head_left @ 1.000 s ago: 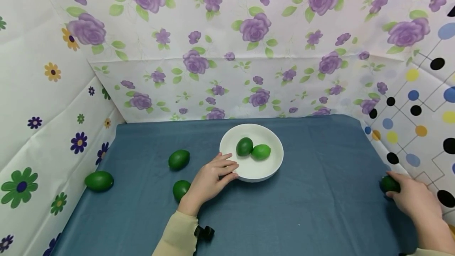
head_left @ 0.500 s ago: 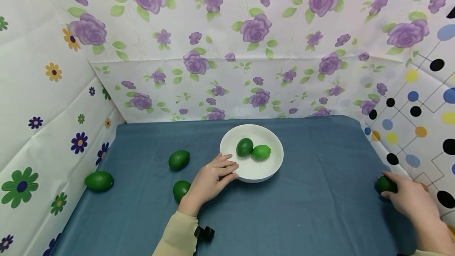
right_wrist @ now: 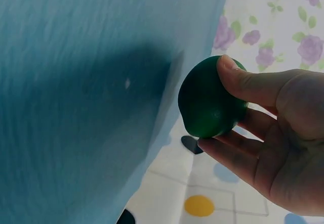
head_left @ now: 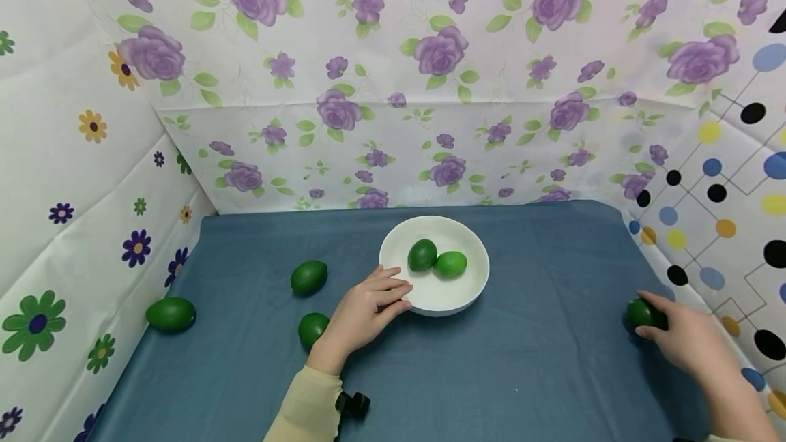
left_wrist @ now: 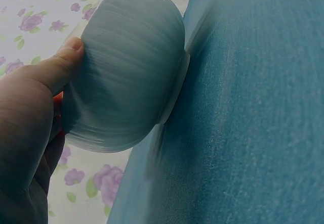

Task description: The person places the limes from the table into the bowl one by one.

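My left hand (head_left: 368, 309) pinches the near-left rim of a white bowl (head_left: 473, 292). In the left wrist view the thumb presses the outside of the bowl (left_wrist: 126, 72), and the other fingers go over the rim, mostly hidden. Inside the bowl lie a dark green lime (head_left: 422, 256) and a brighter green lime (head_left: 451, 264), side by side. At the table's right side, my right hand (head_left: 690, 336) holds another dark green lime (head_left: 645, 314). The right wrist view has this lime (right_wrist: 207, 100) between thumb and fingertips, close over the cloth, with its shadow on it.
Left of the bowl lies one green lime (head_left: 309, 277); another lime (head_left: 313, 330) is partly behind my left wrist. A further lime (head_left: 171, 314) sits at the left table edge. Blue cloth (head_left: 522, 374) covers the table, and patterned sheets (head_left: 393, 87) rise around its back and sides.
My right hand has moved left with the lime, away from the right edge of the table. The left hand and the bowl have stayed in place.
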Demonstrator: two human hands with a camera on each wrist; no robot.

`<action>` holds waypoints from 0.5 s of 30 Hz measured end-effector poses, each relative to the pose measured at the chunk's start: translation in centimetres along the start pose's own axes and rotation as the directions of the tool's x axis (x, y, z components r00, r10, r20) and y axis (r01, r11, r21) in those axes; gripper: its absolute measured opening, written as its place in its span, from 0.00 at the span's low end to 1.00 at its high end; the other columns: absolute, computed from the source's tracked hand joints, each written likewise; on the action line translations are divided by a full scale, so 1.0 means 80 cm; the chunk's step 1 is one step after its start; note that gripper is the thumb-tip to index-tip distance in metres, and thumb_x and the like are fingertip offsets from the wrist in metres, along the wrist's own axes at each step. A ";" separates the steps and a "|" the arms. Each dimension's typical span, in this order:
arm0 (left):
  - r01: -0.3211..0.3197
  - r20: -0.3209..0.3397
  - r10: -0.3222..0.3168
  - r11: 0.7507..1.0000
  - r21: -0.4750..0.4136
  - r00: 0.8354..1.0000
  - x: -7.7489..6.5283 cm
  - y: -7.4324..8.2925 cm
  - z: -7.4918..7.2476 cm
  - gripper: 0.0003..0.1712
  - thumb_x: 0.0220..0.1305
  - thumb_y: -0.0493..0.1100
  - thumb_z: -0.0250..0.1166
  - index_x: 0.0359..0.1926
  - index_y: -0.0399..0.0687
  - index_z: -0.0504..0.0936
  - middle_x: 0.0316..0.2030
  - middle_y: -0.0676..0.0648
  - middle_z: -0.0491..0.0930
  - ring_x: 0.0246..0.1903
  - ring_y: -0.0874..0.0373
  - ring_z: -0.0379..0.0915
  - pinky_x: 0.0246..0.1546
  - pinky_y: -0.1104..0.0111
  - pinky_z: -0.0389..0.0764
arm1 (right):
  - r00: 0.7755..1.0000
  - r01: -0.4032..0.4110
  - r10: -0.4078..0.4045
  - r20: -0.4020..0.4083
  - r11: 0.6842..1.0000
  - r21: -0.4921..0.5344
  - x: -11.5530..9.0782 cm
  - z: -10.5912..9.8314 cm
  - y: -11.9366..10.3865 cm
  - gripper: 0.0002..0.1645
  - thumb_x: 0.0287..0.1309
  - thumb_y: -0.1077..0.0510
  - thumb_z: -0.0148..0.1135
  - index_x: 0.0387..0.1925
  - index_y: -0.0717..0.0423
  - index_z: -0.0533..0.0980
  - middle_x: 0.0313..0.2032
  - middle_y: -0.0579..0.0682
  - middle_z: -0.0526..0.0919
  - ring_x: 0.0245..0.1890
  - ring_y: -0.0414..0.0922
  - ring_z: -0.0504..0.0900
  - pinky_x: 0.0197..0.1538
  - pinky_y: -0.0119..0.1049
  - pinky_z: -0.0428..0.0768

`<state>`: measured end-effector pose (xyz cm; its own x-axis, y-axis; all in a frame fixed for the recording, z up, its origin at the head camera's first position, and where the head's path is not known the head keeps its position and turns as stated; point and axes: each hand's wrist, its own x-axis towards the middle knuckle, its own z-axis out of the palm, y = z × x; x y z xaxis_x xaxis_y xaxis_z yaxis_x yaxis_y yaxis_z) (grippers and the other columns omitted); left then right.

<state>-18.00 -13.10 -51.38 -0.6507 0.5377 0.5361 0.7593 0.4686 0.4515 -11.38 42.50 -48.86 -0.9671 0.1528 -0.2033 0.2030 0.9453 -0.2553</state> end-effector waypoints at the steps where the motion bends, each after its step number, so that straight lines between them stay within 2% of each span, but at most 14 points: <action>1: 0.000 0.000 0.000 1.000 -0.001 1.000 0.000 0.000 0.000 0.20 0.70 0.48 0.75 0.58 0.43 0.91 0.55 0.48 0.89 0.69 0.50 0.76 0.80 0.58 0.62 | 1.000 0.013 -0.013 0.012 1.000 0.010 0.000 -0.001 -0.003 0.48 0.66 0.50 0.76 0.76 0.68 0.65 0.62 0.84 0.71 0.55 0.82 0.73 0.50 0.76 0.75; 6: 0.003 0.004 -0.003 1.000 -0.002 1.000 0.000 -0.001 0.000 0.21 0.71 0.48 0.74 0.59 0.43 0.91 0.56 0.48 0.89 0.69 0.51 0.76 0.80 0.58 0.63 | 0.998 0.053 -0.055 0.040 0.998 0.036 0.000 -0.008 -0.018 0.49 0.67 0.49 0.75 0.79 0.65 0.63 0.64 0.83 0.71 0.56 0.81 0.74 0.48 0.75 0.77; 15: 0.004 -0.001 -0.004 1.000 -0.008 1.000 -0.001 -0.002 0.002 0.21 0.70 0.48 0.75 0.58 0.43 0.91 0.55 0.48 0.89 0.69 0.50 0.75 0.80 0.57 0.63 | 0.996 0.093 -0.093 0.007 0.995 0.039 -0.002 -0.010 -0.038 0.49 0.66 0.50 0.76 0.80 0.61 0.64 0.66 0.81 0.71 0.58 0.80 0.75 0.49 0.75 0.78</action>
<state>-18.07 -13.09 -51.55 -0.6534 0.5357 0.5349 0.7570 0.4649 0.4591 -11.94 39.82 -47.25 -0.9807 0.0621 -0.1854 0.1182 0.9435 -0.3094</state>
